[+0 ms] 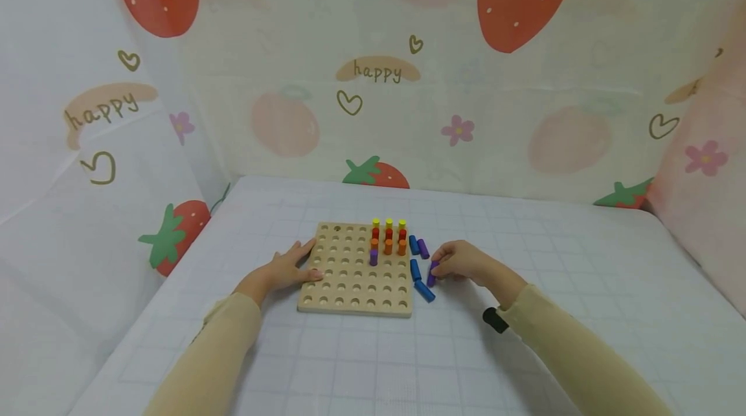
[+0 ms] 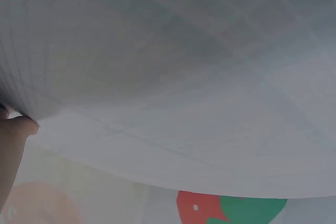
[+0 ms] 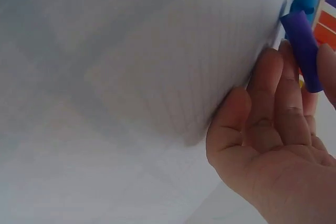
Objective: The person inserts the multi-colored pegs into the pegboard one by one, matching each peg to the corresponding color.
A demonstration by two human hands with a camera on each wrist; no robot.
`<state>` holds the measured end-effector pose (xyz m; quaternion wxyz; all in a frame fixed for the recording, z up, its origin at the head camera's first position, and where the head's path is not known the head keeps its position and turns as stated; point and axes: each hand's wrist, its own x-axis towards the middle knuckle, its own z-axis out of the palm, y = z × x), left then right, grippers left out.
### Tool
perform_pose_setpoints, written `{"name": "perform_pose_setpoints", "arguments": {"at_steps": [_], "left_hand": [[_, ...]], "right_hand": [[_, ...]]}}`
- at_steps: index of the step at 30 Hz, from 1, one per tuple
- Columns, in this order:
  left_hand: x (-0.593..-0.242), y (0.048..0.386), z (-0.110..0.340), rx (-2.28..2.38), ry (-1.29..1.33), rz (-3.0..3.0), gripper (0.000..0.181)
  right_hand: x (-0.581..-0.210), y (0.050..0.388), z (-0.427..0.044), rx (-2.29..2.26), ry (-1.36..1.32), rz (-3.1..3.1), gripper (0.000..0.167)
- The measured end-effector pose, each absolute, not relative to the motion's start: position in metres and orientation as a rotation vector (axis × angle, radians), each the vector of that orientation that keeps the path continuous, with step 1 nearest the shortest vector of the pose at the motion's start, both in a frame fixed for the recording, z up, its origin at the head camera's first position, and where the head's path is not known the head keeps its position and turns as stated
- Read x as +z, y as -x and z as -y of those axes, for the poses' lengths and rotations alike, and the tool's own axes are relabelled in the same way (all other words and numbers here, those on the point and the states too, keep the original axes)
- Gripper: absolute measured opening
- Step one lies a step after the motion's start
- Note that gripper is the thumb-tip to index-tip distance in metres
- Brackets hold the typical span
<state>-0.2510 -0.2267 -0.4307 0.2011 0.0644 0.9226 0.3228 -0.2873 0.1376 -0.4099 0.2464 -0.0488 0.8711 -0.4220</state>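
Note:
A pegboard [image 1: 350, 310] of pale wood lies on the table in the head view, with rows of round holes. My left hand [image 1: 285, 271] rests at its left edge, the thumb on the top face and the fingers stretched along the side. To the right of the board, my right hand [image 1: 464, 262] pinches a purple peg [image 1: 432, 275] between thumb and fingers; the right wrist view shows this peg [image 3: 303, 51] tilted. Upright in the board stand three yellow pegs [image 1: 388, 223], three red pegs [image 1: 388, 234], three orange pegs [image 1: 388, 247] and one purple peg [image 1: 373, 257].
Close to the board's right side lie three blue pegs, the nearest blue peg [image 1: 425, 291] slanted, and another loose purple peg [image 1: 423, 248]. A white gridded cloth [image 1: 338, 364] covers the table. Behind it hangs a strawberry-print curtain [image 1: 466, 92].

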Motion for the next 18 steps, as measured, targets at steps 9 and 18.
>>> {"name": "perform_pose_setpoints", "arguments": {"at_steps": [9,18], "left_hand": [[-0.428,0.252,0.227,0.893,-0.172,-2.583,0.092],[-0.429,0.252,0.226,0.9,-0.159,-2.572,0.093]], "right_hand": [[-0.401,0.291,-0.13,-1.299,0.09,-2.331,0.027],[-0.398,0.288,-0.115,-1.451,0.03,-2.324,0.028]]}}
